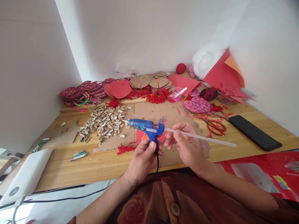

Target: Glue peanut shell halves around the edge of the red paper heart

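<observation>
My left hand (144,157) is wrapped round the handle of a blue hot glue gun (142,124), held above the table with its nozzle pointing left. A long translucent glue stick (210,139) meets the back of the gun and sticks out to the right. Thumb and fingers of my right hand (188,144) pinch this stick close to the gun. Below the gun lies a red paper disc (139,137), partly hidden by it, beside a red tassel (126,148). Several peanut shells (105,121) form a pile left of the nozzle.
Cardboard discs (140,81), red discs (120,89) and pink woven pieces (86,91) line the back. Orange-handled scissors (216,127) and a black phone (255,132) lie right. A plastic cup (177,94) stands behind. A white power strip (26,174) sits left; a cord (158,163) hangs from the gun.
</observation>
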`<action>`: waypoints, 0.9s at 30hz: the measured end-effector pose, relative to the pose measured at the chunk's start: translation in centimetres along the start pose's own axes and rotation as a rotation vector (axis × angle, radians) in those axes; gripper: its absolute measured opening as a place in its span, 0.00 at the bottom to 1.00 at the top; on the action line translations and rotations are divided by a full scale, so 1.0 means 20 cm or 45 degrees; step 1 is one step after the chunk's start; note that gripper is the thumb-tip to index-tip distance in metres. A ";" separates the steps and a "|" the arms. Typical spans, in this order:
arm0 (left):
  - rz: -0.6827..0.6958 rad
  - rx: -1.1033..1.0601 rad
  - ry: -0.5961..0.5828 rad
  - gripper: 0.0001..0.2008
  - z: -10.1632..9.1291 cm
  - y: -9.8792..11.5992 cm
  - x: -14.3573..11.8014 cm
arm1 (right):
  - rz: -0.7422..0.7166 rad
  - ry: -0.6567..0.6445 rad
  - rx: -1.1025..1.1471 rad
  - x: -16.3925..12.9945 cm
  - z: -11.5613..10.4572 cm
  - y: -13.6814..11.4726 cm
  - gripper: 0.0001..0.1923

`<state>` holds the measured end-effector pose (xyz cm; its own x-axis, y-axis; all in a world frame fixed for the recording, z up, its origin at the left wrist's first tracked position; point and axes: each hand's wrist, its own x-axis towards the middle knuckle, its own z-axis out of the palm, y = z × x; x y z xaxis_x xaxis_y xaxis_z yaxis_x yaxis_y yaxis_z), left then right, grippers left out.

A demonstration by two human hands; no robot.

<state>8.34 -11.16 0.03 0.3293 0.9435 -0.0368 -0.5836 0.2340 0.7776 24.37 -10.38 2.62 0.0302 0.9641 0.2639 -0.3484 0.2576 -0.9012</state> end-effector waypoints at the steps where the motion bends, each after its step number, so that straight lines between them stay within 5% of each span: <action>1: -0.008 -0.003 0.003 0.15 0.00 0.00 0.00 | -0.004 -0.003 -0.018 0.00 0.00 0.00 0.11; 16: -0.155 -0.066 -0.044 0.17 -0.03 -0.02 0.00 | -0.080 0.166 -0.177 0.00 0.02 0.00 0.09; 27: -0.179 -0.122 -0.074 0.15 -0.03 0.00 0.00 | -0.108 0.038 -0.129 0.00 0.05 -0.03 0.08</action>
<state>7.93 -10.95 -0.36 0.4533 0.8855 -0.1021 -0.5960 0.3863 0.7040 23.68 -10.63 3.44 0.0843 0.9396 0.3317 -0.2469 0.3422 -0.9066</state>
